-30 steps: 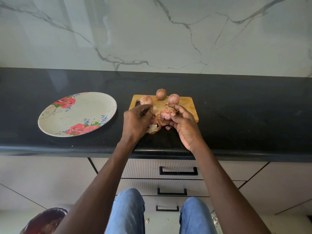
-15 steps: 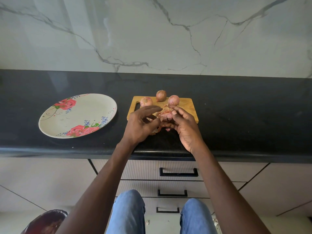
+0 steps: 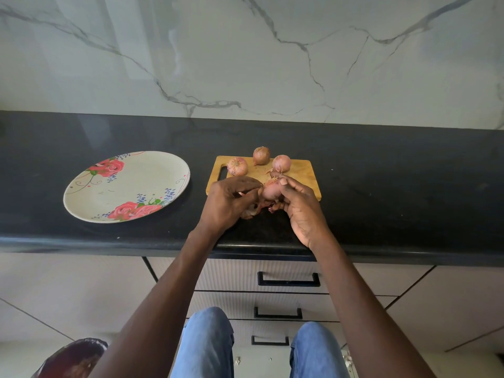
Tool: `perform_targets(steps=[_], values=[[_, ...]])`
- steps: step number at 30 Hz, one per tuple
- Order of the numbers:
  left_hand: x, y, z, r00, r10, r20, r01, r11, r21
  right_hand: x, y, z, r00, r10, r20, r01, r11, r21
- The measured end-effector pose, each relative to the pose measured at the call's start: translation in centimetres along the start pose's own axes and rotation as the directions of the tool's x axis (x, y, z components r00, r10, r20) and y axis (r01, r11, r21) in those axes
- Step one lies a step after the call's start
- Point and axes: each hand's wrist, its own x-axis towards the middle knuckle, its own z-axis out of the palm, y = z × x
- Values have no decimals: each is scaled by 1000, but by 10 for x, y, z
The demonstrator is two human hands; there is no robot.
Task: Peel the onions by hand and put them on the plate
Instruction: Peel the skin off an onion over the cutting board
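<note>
**Over the near edge of the board, a strip of skin comes away**

Between the two hands, the onion (image 3: 270,190) sits in the right hand (image 3: 300,211), whose fingers (image 3: 283,182) are curled round it from the right, thumb tip on its far side. The left hand (image 3: 231,203) has its fingers bent in a pinch on what looks like a thin pink strip of skin (image 3: 243,192), just left of the bulb. Half a second ago those left fingers lay stretched across the onion; now they have closed and drawn slightly left, so a piece of peel seems to have been lifted. The bulb's exposed face looks smooth and pink, which suggests peeling is well under way, though the root tuft on its far end is still attached. Loose peel scraps (image 3: 252,212) lie under the left hand.

Beyond the hands, three unpeeled onions (image 3: 261,155) rest at the far end of the wooden cutting board (image 3: 302,173). The floral plate (image 3: 128,186) stands to the left, apart from the board, with no onion on it, so by my reckoning the task is at its first bulb.

All this rests on a dark speckled tabletop (image 3: 395,192), backed by a white marble-veined wall (image 3: 272,55). Below the near edge are pale drawers with black handles (image 3: 288,279), the person's jeans-clad knees, and a dark rounded object at lower left that I cannot identify.
</note>
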Motion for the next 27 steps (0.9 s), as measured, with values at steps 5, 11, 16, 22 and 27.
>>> perform_targets(steps=[5,11,16,22,27], values=[[-1,0,0,996,-85,20,85,996,-3,2,3,-2,1000,7,-2,-7,1000,-6],[0,1,2,997,-77,-18,77,995,63,3,5,-2,1000,-9,29,10,998,-58],[0,-2,2,999,-25,-36,29,990,136,0,2,-1,999,-16,45,21,994,-106],[-3,-1,6,998,54,-24,-47,970,238,-2,-1,1,999,-46,10,47,987,-157],[-3,0,8,998,59,5,-57,956,287,-4,-1,3,998,-54,-9,51,979,-196]])
